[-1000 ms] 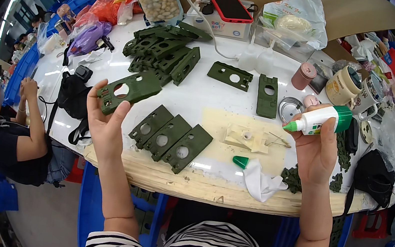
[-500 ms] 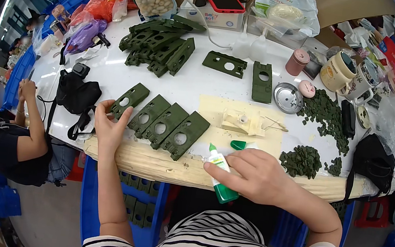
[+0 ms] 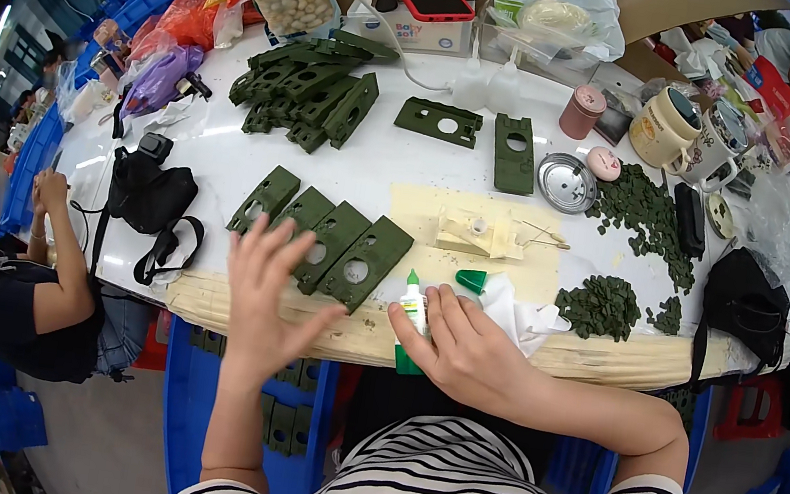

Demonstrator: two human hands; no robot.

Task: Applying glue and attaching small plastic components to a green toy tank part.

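Observation:
My left hand (image 3: 264, 304) is held up with fingers spread, in front of a slanted row of dark green plastic model hull plates (image 3: 370, 264), each with a round hole. It holds nothing and partly hides some of the plates. Near the table's front edge, my right hand (image 3: 476, 350) grips a white and green glue bottle (image 3: 413, 310) between thumb and fingers, its green nozzle pointing away from me. A loose green cap (image 3: 471, 280) and a crumpled white tissue (image 3: 512, 314) lie just beyond that hand.
Farther back are a stack of green plates (image 3: 306, 88) and two single ones. Small green parts lie in piles (image 3: 598, 308) at right. A taped block (image 3: 473, 233) rests on yellow paper. Mugs (image 3: 669, 129), a tin lid (image 3: 566, 183) and black pouches (image 3: 153, 188) stand around. A co-worker (image 3: 26, 286) sits left.
My left hand has let go of the leftmost plate and moved right and toward me, fingers spreading. My right hand has shifted left with the glue bottle, now more upright in view.

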